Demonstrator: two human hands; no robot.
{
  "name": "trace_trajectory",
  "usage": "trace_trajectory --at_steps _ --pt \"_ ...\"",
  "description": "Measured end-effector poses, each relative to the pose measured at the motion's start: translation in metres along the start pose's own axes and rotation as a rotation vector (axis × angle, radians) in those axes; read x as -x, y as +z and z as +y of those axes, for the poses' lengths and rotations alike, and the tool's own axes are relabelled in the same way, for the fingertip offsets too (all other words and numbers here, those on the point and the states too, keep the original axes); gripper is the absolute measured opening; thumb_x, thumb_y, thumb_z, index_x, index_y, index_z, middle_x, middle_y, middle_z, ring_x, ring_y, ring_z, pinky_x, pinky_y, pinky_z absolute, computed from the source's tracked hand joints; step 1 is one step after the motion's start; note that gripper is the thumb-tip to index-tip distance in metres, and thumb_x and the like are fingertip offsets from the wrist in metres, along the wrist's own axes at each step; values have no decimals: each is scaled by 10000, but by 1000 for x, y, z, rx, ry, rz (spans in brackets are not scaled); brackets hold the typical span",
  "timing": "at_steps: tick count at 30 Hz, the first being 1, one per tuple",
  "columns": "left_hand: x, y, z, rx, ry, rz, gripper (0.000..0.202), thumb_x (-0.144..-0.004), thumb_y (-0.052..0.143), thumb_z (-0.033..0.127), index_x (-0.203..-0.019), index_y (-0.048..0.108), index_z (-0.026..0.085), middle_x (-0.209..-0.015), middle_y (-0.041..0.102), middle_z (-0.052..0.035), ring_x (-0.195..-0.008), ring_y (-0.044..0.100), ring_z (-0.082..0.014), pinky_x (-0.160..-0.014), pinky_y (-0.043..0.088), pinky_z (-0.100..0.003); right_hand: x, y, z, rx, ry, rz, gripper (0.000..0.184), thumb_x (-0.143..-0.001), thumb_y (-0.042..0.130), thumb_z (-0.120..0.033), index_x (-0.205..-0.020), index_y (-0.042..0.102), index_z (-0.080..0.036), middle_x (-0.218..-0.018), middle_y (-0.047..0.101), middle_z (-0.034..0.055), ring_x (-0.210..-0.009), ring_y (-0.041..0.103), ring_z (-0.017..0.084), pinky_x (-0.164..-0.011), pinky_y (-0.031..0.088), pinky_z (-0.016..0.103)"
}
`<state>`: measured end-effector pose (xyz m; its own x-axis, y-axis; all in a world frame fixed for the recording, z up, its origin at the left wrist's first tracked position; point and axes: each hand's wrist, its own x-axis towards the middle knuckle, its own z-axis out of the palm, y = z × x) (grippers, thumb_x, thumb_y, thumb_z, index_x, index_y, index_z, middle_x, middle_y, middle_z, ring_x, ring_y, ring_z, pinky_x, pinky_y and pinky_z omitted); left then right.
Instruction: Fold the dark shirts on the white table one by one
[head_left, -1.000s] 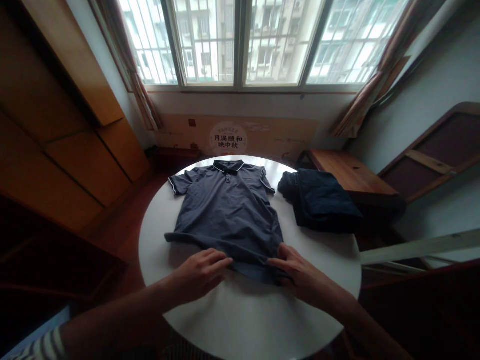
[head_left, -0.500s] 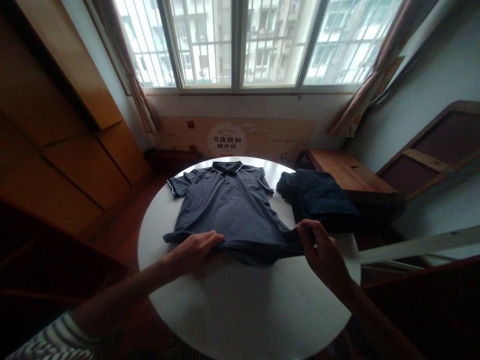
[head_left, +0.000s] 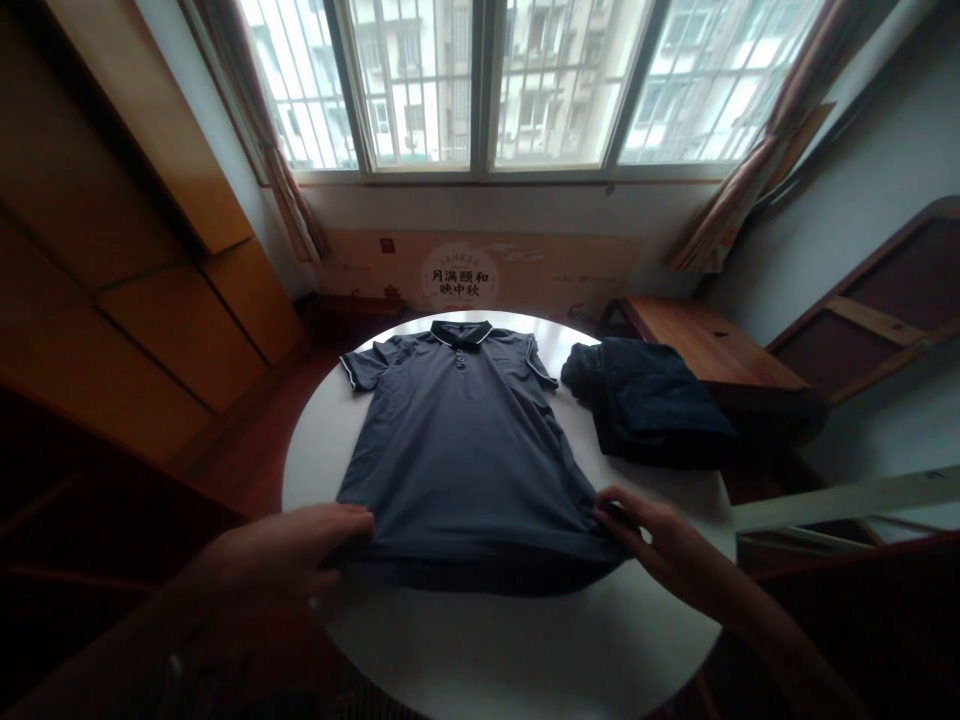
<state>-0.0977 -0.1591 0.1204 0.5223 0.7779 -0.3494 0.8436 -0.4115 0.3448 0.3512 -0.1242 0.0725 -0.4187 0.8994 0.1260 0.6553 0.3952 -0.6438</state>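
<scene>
A grey polo shirt [head_left: 465, 440] with a dark white-edged collar lies face up on a round white table [head_left: 525, 640], collar toward the window. My left hand [head_left: 289, 555] pinches the shirt's bottom left corner. My right hand [head_left: 660, 540] pinches the bottom right corner. The hem is stretched taut between them and held slightly above the table.
A folded dark navy garment [head_left: 649, 410] lies at the table's right edge. Behind it is a low wooden bench [head_left: 712, 350]. Wooden cabinets [head_left: 135, 300] line the left wall. A window [head_left: 487, 80] and a printed cardboard panel [head_left: 480, 275] are beyond the table.
Both hands slid outward along the hem from its middle to the two bottom corners. The bunched lower part of the shirt has been pulled flat and wide toward me.
</scene>
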Motion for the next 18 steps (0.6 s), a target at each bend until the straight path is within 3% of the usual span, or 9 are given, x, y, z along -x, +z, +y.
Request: trace_trajectory --at_steps 2,4,8,10,12,15,18 --pt "-3 -7 0 104 26 -106 254 -801 680 210 -1050 653 249 -1045 683 14 -925 638 -161 -807 480 -228 -2 -2 -3 18 10 -153 286 -973 497 -465 -965 644 -221 -799 695 26 -692 659 176 -645 504 277" --pt "-21 -12 -3 148 100 -96 137 -899 614 320 -976 673 223 -951 687 2 -866 635 -158 -776 470 -234 -11 -1 -4 52 -5 -160 312 -983 481 -471 -973 657 -213 -851 684 42 -724 648 175 -671 510 289" --pt "-105 -15 -22 32 166 270 296 -999 428 341 -950 672 182 -936 680 -56 -876 630 -180 -858 473 -296 -56 16 -7 125 -132 -47 319 -985 483 -453 -1043 659 -193 -1024 660 92 -880 661 207 -831 523 351" --pt "-159 -15 -38 -18 91 465 338 -1006 378 317 -1082 671 166 -1120 670 -107 -1036 624 -211 -975 456 -346 -90 31 -10 145 -226 -73 305 -973 514 -422 -1093 667 -188 -1094 658 106 -962 665 224 -905 515 367" --pt "-208 -17 -57 -79 -47 547 409 -1001 373 336 -1307 592 176 -1399 548 -136 -1300 495 -265 -1112 362 -443 -128 48 -14 185 -297 -124 331 -967 525 -393 -1168 667 -172 -1187 654 126 -1074 648 238 -984 490 362" --pt "-260 -24 -85 -106 -296 457 619 -983 345 555 -1530 354 266 -1631 239 -103 -1485 199 -377 -1133 187 -681 -180 71 -13 331 -285 -172 466 -980 498 -423 -1352 587 -157 -1414 553 151 -1303 516 274 -1114 385 396" --pt "-285 -32 -108 -99 -377 384 700 -946 250 692 -1564 243 363 -1663 111 -45 -1507 72 -400 -1095 75 -763 -216 85 1 474 -138 -230 595 -990 401 -559 -1502 430 -258 -1583 359 102 -1442 318 360 -1147 275 577"
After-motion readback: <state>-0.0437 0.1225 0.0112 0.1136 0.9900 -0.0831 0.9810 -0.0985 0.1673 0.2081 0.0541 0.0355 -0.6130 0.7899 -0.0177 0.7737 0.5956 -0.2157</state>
